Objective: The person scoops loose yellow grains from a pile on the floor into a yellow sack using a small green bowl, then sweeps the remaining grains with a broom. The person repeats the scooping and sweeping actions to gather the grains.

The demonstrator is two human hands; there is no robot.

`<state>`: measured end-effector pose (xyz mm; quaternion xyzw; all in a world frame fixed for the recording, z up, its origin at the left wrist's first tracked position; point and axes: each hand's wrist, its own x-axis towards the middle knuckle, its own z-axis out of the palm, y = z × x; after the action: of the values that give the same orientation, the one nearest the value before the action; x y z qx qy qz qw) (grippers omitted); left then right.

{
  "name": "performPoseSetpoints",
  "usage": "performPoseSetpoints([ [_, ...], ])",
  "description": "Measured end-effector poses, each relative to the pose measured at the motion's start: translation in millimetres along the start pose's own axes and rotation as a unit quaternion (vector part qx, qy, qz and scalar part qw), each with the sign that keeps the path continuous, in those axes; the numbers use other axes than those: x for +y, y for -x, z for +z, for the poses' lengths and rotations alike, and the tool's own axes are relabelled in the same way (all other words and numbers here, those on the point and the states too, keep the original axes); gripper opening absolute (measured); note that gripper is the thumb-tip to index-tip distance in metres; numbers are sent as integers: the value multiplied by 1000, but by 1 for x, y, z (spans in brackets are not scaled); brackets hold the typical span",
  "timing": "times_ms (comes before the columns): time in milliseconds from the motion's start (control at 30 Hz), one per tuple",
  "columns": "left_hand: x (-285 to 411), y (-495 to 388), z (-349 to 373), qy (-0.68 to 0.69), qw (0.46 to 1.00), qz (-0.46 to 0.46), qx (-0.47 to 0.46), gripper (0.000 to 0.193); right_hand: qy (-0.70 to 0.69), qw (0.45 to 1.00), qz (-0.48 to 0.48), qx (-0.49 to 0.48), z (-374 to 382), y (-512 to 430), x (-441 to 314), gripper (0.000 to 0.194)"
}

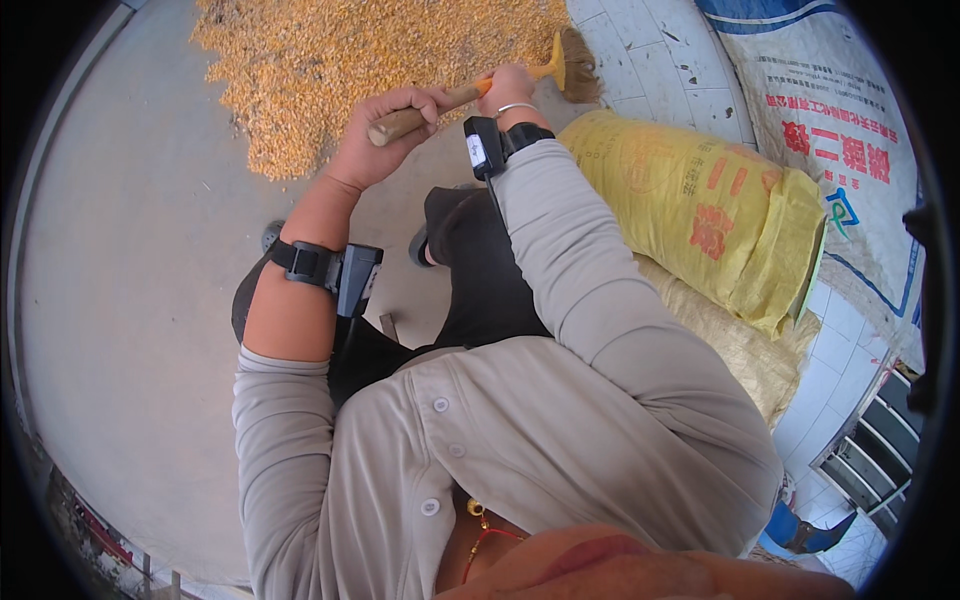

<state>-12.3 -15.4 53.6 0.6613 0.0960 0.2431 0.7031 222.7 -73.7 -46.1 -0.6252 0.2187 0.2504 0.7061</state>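
My left hand (394, 131) is wrapped around the wooden butt end of a broom's handle (401, 124). Further up, my right hand (510, 84) grips the same handle, on its orange part. Beyond that hand, at the upper right, are the yellow head and brown bristles (580, 66) of the broom, beside the right edge of a large spread of loose corn kernels (360, 52). The kernels lie on the grey concrete floor (142, 210). Both hands are in front of me, over the near side of the kernels.
A full yellow woven sack (675, 180) lies to the right of my right forearm, with a tan woven sack (720, 330) partly beneath it. A white printed sack (810, 90) is at the far right, near white tiles (660, 67). A metal grille (870, 450) shows at the lower right.
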Motion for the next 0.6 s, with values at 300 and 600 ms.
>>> performPoseSetpoints([
  [300,22,1,-17,4,999,31,7,23,-108,994,29,-11,27,39,-25,11],
  [600,-16,-8,15,-29,999,15,-28,20,42,996,45,-70,-14,-8,-16,12],
])
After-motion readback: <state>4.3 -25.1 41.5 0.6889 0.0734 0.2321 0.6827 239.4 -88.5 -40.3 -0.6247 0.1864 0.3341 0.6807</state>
